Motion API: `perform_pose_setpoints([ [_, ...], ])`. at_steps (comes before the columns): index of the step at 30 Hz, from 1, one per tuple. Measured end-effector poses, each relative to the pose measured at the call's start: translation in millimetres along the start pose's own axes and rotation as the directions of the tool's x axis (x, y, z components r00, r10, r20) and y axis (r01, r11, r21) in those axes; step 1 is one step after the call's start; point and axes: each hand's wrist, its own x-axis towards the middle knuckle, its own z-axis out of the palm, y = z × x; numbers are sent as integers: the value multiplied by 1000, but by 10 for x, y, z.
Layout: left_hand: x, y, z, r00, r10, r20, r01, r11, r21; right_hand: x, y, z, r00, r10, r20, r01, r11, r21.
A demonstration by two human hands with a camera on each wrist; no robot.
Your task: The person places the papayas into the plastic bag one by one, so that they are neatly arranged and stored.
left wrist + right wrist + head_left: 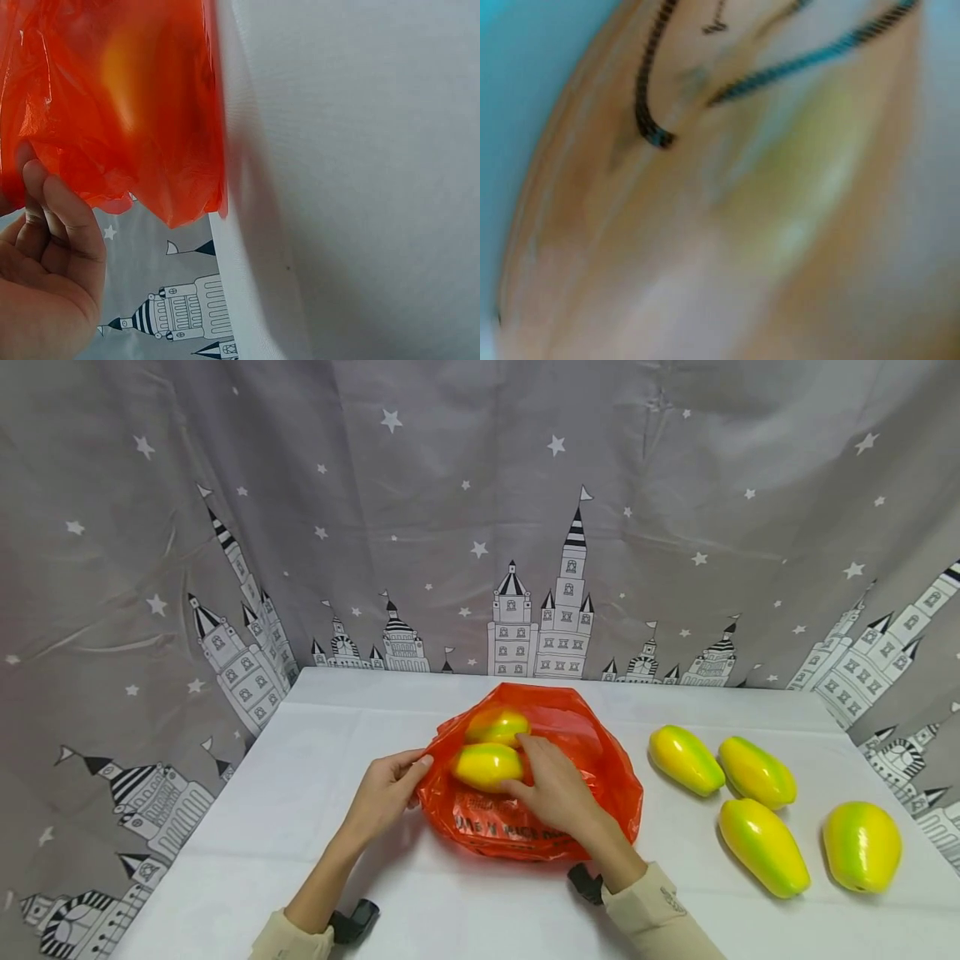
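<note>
A red plastic bag (615, 777) lies open toward me on the white table. My left hand (387, 791) pinches the bag's left rim; the left wrist view shows its curled fingers (71, 206) at the crumpled plastic. Inside sit two yellow-green, mango-like fruits, the rear fruit (497, 727) and the near fruit (487, 767). Reaching over the bag's front, my right hand (558, 785) grips the near fruit's right end between thumb and fingers. In the left wrist view a yellow shape (135, 82) shows through the plastic. The right wrist view is a blurred close-up.
To the bag's right lie several similar fruits: a rear-left one (686, 760), one beside it (757, 772), a nearer one (765, 847) and a far-right one (862, 846). A grey castle-print curtain (450, 510) hangs behind the white table (337, 710).
</note>
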Motion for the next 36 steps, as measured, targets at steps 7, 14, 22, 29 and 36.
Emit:
perform_pose_setpoints([
  [7, 0, 6, -2, 1000, -22, 2, 22, 1000, -1, -199, -47, -168, 1000, -17, 0, 17, 999, 30],
  [14, -4, -7, -4, 1000, 2, -3, -2, 1000, 13, -380, -75, -252, 998, -58, 5, 58, 998, 21],
  [22, -4, -2, 9, 1000, 4, 4, -4, 1000, 1, -562, -41, -284, 999, -41, 5, 42, 999, -34],
  [29, -3, -8, 5, 1000, 1, 3, -1, 1000, 17, -719, 31, -332, 999, -31, -22, 29, 997, -71],
  [36, -2, -9, -1, 1000, 3, 0, -3, 1000, 30, -881, 125, -357, 997, -44, -69, 36, 993, -110],
])
